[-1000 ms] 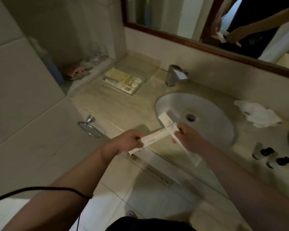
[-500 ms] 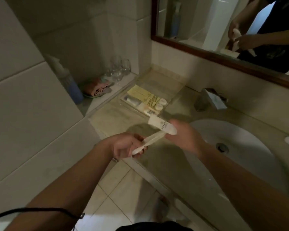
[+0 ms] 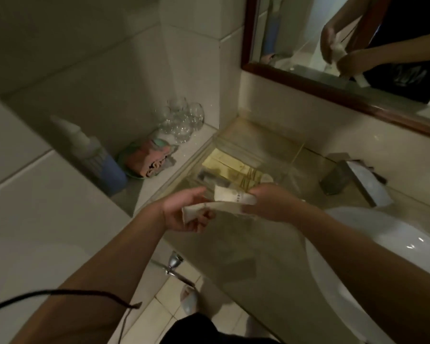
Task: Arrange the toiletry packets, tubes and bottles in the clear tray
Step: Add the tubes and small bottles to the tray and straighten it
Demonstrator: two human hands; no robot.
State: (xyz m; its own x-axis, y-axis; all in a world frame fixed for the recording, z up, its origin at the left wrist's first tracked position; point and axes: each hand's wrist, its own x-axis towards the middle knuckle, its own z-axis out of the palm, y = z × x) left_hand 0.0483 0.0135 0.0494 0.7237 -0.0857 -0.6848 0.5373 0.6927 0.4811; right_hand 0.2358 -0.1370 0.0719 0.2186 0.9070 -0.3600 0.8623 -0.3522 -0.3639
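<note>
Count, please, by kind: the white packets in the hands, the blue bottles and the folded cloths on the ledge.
White packets: 2, lower packet in the left hand, upper packet in the right hand.
Blue bottle: 1
Folded cloth: 1
Total: 4

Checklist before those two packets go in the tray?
1. Left hand grips the long white packet: ok.
2. Right hand grips the second white packet: ok.
3. Packets apart from each other: cannot tell, they cross close together at the right hand.
4. Clear tray in view just beyond both hands: ok.
5. Free spot in the tray: cannot tell; yellow packets lie in it, and the hands hide its near side.
6. Glasses on the ledge stand apart from the hands: ok.
</note>
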